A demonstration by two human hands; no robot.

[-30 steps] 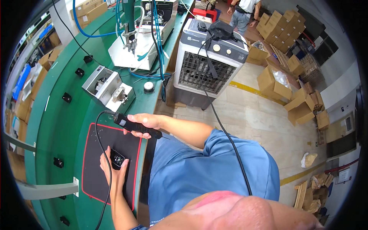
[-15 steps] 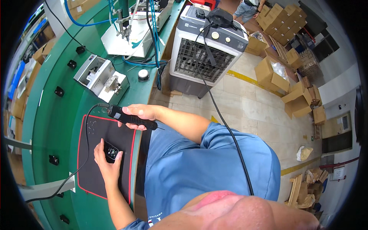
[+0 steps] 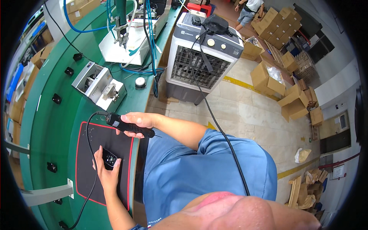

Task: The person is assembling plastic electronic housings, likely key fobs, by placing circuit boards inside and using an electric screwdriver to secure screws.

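My left hand (image 3: 108,173) is closed around a small black square device (image 3: 110,159) with rounded corners, thumb on one side and fingers on the other. Small pale parts show inside its upturned face. Device and hand are over a black mat with a red edge (image 3: 86,168). Farther up, my right hand (image 3: 135,123) grips a black corded electric screwdriver (image 3: 122,124). Its thin bit points right, past the bench edge and away from the device. A coiled strain relief and black cable run from its other end.
Tiny screws (image 3: 89,132) lie scattered at the mat's far left corner. A grey and white bench machine (image 3: 100,87) and a round white-topped container (image 3: 140,82) stand beyond. Black parts (image 3: 56,98) sit along the green strip. An air cooler (image 3: 201,61) stands right of the bench.
The whole view has shifted slightly, so bench and hands sit lower in it. The device's face shows a little more between my left fingers. The screwdriver stays in my right hand.
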